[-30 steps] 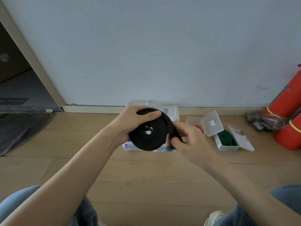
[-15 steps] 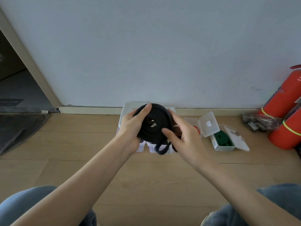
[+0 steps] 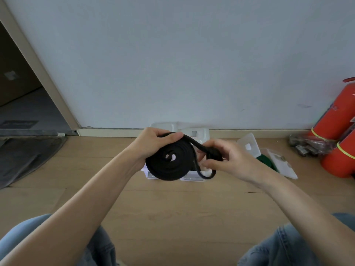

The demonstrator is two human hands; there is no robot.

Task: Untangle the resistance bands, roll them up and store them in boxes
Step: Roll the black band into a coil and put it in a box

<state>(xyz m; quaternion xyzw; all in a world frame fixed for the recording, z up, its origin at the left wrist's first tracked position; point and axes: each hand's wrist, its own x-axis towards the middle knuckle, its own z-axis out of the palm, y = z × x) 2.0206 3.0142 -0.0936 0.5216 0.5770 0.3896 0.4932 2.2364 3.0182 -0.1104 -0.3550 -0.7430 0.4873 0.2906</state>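
Note:
A black resistance band (image 3: 169, 162), wound into a flat coil, is held above the floor in front of me. My left hand (image 3: 153, 144) grips the coil's top left edge, thumb over the rim. My right hand (image 3: 228, 160) pinches the band's loose end, which runs off the coil's top and hangs in a small loop at the right. Under the coil lies an open clear plastic box (image 3: 194, 177), mostly hidden by band and hands. A second open box (image 3: 276, 162) to the right holds a rolled green band (image 3: 267, 162).
Wooden floor runs up to a white wall with a skirting board. Two red fire extinguishers (image 3: 338, 139) and a bag of small items (image 3: 305, 144) sit at the right. A dark mat (image 3: 25, 156) and a doorway lie at the left. My knees in jeans frame the bottom.
The coil has tilted flatter and dropped a little. My right hand has pulled the loose end out to the right, away from the coil's face. My left hand keeps its hold.

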